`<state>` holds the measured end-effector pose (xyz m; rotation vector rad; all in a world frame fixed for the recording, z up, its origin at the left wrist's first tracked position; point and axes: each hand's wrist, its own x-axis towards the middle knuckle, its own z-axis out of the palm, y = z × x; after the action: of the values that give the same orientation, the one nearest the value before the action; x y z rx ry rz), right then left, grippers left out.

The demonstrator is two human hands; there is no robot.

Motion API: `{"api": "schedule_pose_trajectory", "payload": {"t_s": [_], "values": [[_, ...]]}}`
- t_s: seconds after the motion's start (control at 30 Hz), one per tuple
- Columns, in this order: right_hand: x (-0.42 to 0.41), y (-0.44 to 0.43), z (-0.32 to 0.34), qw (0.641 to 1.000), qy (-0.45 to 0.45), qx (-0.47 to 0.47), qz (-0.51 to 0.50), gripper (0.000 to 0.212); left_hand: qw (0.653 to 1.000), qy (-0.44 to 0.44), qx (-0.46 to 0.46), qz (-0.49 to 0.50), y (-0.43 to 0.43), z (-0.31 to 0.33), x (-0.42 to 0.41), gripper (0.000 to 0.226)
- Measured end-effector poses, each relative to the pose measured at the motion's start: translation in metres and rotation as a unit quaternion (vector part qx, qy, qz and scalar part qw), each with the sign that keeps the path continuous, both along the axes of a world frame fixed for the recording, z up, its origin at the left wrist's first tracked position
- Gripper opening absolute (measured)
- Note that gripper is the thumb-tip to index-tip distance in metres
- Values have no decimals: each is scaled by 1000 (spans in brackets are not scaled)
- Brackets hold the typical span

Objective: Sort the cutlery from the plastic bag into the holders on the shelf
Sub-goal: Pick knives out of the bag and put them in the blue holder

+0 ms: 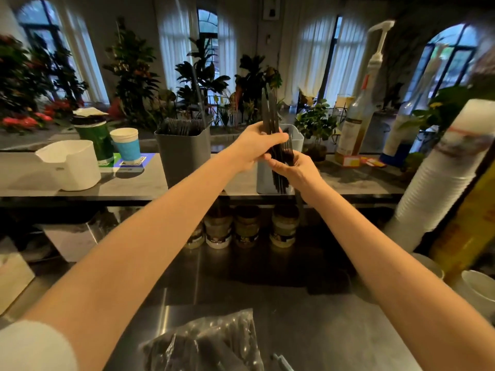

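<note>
Over the pale holder (pixel 296 136), left hand (pixel 254 145) and right hand (pixel 297 170) each have a clenched grip on the cutlery bundle (pixel 270 113).

Before you, tall arched windows (pixel 207 25) behind sheer white curtains (pixel 171 41) let pale daylight into a dim room, where leafy potted plants (pixel 134 76) and red flowers (pixel 18 121) crowd the far side beyond a steel counter (pixel 334 330).

Two grey holders (pixel 184 156), one plastic bag (pixel 209 341), two hands (pixel 254 145).
</note>
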<state>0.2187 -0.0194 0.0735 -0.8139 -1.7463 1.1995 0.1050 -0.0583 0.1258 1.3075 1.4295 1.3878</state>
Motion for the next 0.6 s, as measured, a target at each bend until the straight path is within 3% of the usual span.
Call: {"api": "schedule_pose_trajectory", "payload": {"t_s": [0.13,0.37,0.47,0.6], "values": [[-3,24,11,1000,16,-1,17,17,1000,-7,2,-19,23,13,-5,10],[-7,62,60,997,43,65,22,16,987,143,62,-35,57,69,-11,17],[-11,79,84,994,57,94,15,5,980,179,85,-25,76,93,-11,26],[-19,99,101,998,-8,59,21,14,975,208,73,12,108,96,-21,16]]}}
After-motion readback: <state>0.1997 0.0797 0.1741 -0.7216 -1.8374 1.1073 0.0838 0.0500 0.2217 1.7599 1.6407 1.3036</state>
